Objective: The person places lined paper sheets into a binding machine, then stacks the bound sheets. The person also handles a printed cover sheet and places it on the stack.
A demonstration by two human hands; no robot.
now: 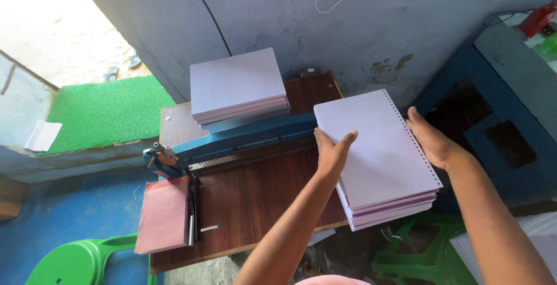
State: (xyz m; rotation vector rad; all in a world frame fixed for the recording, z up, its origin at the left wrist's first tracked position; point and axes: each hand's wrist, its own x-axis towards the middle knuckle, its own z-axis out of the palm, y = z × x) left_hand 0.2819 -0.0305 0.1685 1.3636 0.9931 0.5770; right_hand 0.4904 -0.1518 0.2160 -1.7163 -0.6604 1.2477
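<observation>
The head view looks down on a brown wooden bench set against a grey wall. The stack held between the hands is a thick block of ruled white sheets with faint lines across the top page and a row of small punched holes down its right edge. Thin purple layers show in its near side, splitting the block into several bundles. It lies tilted, partly over the right end of the bench and jutting past the front edge.

The left hand presses flat against the left edge of the stack, thumb on top of the page, fingers bent round the side and clasping it. The forearm reaches up from the bottom of the view. The right hand lies along the punched edge, palm turned inward against the sheets, fingers stretched out and gripping that side. Its forearm comes in from the lower right corner.

Behind the stack a blue cutter lies across the bench, its long arm reaching to the stack's far corner. A second pile of like sheets rests on it near the wall. A pink pad lies at the left end of the bench. A green mat lies beyond, a green stool stands low left, and a blue frame stands on the right.
</observation>
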